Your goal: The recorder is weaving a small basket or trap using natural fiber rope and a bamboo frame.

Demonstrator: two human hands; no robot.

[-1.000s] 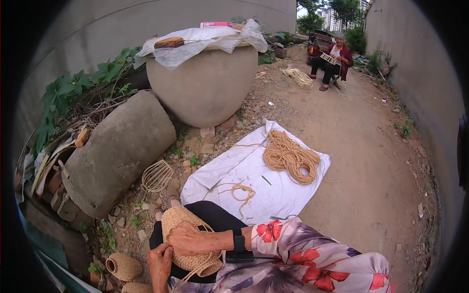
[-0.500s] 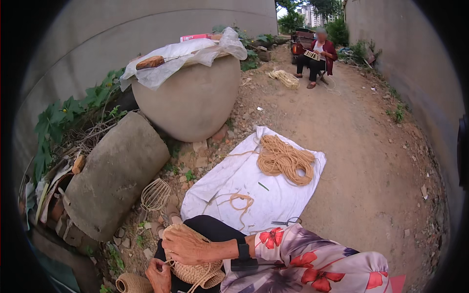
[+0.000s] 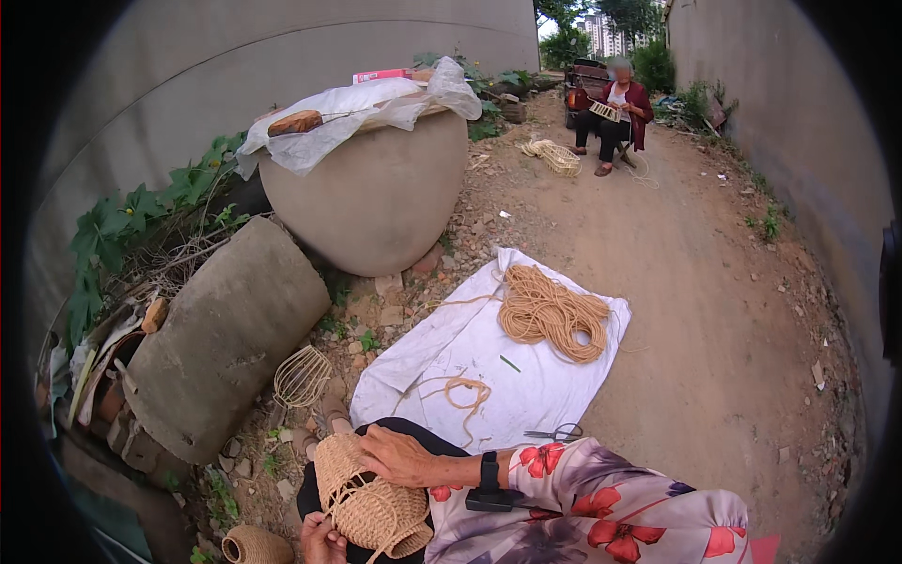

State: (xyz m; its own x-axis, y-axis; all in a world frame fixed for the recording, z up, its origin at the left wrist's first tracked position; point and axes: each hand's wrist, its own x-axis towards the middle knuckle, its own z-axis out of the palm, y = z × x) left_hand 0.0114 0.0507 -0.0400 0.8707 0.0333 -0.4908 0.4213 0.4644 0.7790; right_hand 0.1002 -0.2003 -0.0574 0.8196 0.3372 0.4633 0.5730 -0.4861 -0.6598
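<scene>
A tan woven basket [image 3: 383,515] lies tilted across my lap, a gap with bare strands showing across its middle. My right hand [image 3: 399,456] comes from the right, its bent fingertips gripping the basket's upper side beside that gap. At the lower left, my left hand [image 3: 321,540] pinches a thin cord against the basket's edge; its palm is partly cut off by the picture's bottom. A smaller woven piece [image 3: 256,545] with a round opening sits on the ground left of my left hand.
Ahead lies a white sheet [image 3: 442,376] bearing a coil of tan cord [image 3: 550,312], a loose cord [image 3: 467,393] and scissors [image 3: 556,433]. A wire-like frame [image 3: 302,377] rests beside a concrete cylinder [image 3: 230,338]. Behind stands a large pot [image 3: 376,193]. A seated person [image 3: 615,113] handles a slatted frame.
My right hand has shifted right, off the basket's top, uncovering its upper part and the gap. My left hand has moved slightly right and down, still at the basket's edge.
</scene>
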